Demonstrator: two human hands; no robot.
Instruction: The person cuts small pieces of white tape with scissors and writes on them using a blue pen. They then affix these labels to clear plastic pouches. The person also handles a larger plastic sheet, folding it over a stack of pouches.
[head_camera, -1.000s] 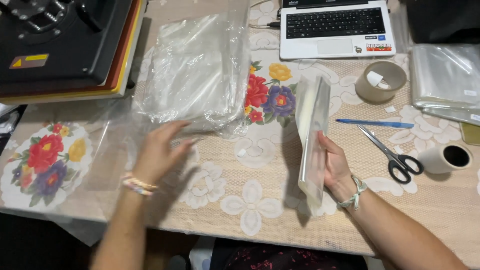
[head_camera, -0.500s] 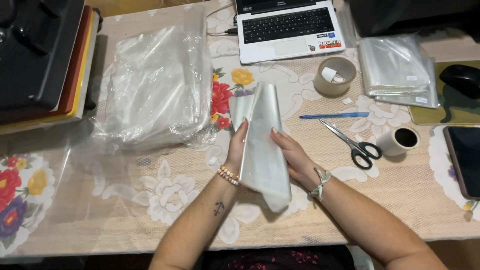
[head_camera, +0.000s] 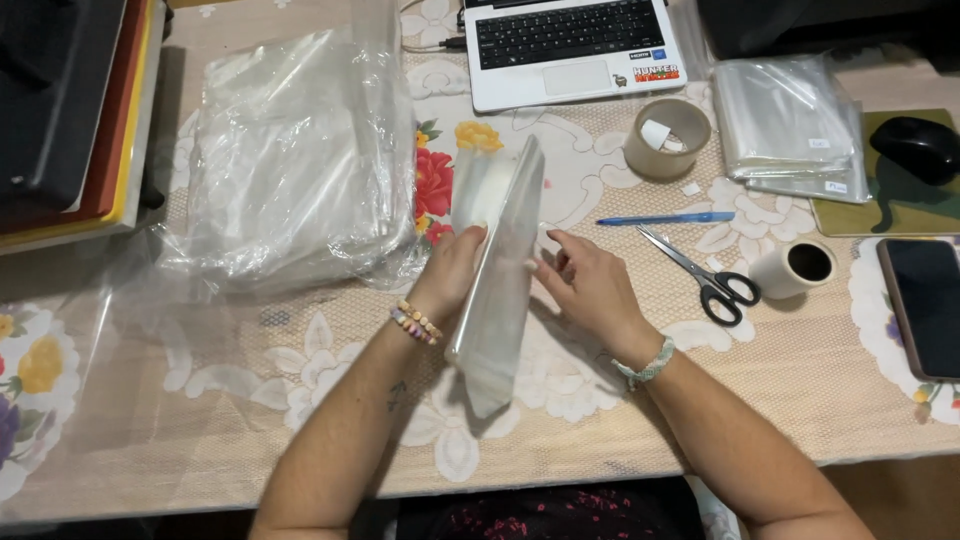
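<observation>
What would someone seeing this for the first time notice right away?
At table centre, the left hand and right hand hold a clear plastic sleeve on edge between them. A crumpled heap of clear plastic bags lies to its left. Black-handled scissors and a blue pen lie to its right.
</observation>
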